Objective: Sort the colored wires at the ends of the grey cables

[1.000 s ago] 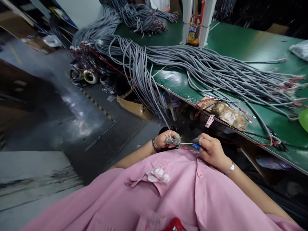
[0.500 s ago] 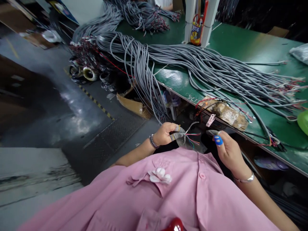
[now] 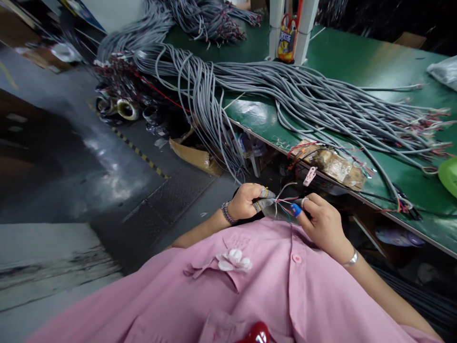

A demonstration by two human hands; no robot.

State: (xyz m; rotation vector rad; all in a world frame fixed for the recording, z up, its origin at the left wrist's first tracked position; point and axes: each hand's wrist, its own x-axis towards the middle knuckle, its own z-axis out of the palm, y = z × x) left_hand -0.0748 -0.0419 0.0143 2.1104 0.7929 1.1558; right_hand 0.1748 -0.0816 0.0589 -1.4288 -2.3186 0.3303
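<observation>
My left hand (image 3: 246,201), with grey finger covers, pinches the end of a grey cable just behind its stripped part. Thin coloured wires (image 3: 283,202) fan out of that end to the right, red, green and whitish strands among them, and a grey strip curls upward. My right hand (image 3: 323,221), a blue cover on its thumb and a grey one on a finger, is closed on the tips of these wires. Which strands lie between its fingers is too small to tell. Both hands are in front of the pink shirt (image 3: 264,281), below the table edge.
A long bundle of grey cables (image 3: 271,81) lies across the green table (image 3: 360,52), part of it hanging over the edge. A taped cardboard piece (image 3: 335,166) and a pink clip (image 3: 310,176) sit at the edge. An open carton (image 3: 196,157) stands on the floor.
My right hand has moved left to the wire ends and closed on them; before, it was apart from them. My left hand keeps its hold on the cable. The view has shifted slightly.
</observation>
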